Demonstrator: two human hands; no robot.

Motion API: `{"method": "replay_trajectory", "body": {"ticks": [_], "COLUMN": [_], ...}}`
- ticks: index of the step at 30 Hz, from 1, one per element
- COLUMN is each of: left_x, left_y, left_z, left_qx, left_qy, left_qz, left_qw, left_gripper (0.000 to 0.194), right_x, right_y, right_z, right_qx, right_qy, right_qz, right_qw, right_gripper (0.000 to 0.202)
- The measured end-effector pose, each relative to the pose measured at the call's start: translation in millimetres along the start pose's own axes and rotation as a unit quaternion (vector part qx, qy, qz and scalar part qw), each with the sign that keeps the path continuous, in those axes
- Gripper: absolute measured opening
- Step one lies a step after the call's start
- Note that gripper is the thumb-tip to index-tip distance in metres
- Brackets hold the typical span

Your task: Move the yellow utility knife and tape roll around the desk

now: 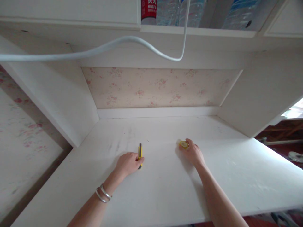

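Note:
On the left part of the white desk point(161, 186), my left hand point(127, 162) grips a yellow and black utility knife point(140, 154) between thumb and fingers. The knife points away from me, its far end sticking out past the hand. Further right, my right hand point(193, 153) has its fingers closed round a small roll of yellowish tape point(183, 144), which is at or just above the desk top. The hands are well apart. Two silver bangles point(103, 193) circle my left wrist.
White side panels point(63, 94) flank the desk, with floral wallpaper point(151, 88) at the back. Overhead, a cabinet shelf point(199, 31) holds clear plastic bottles point(191, 12) and a red-labelled bottle point(149, 9). A white cable point(127, 38) crosses the upper view.

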State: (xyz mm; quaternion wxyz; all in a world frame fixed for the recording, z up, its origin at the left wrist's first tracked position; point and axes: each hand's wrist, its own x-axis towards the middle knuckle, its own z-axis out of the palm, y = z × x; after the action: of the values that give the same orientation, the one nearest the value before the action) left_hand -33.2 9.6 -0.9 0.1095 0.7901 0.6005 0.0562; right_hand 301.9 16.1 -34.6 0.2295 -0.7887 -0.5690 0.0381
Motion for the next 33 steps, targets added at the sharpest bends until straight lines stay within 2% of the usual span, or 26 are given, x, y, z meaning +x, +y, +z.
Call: {"method": "replay_trajectory", "body": {"ticks": [7,20,25,33], "left_x": [0,-1,-3,-5], "left_y": [1,4,8,11], "left_z": [-1.0,-3.6,-8.8,-12.2], "left_qx": [0.001,0.009,0.007,0.0], "left_qy": [0.0,-0.015,-0.025,-0.027], "left_qz": [0.001,-0.003,-0.011,-0.018], "left_qw": [1.0,1.0,1.0,0.999], "left_gripper": [0.051,0.052,0.051,0.05], "right_x": [2,-1,-2,-3], "right_y": [1,-5,-7,-6], "right_z": [2,-2,-2,-4], "right_qx": [-0.012,-0.014,-0.021,-0.03], "right_qy": [0.014,-0.006,-0.001,0.005], "right_qz": [-0.004,0.003,0.008,0.015], "right_qw": [1.0,1.0,1.0,0.999], "right_gripper": [0.054,0.052,0.057,0.053]}}
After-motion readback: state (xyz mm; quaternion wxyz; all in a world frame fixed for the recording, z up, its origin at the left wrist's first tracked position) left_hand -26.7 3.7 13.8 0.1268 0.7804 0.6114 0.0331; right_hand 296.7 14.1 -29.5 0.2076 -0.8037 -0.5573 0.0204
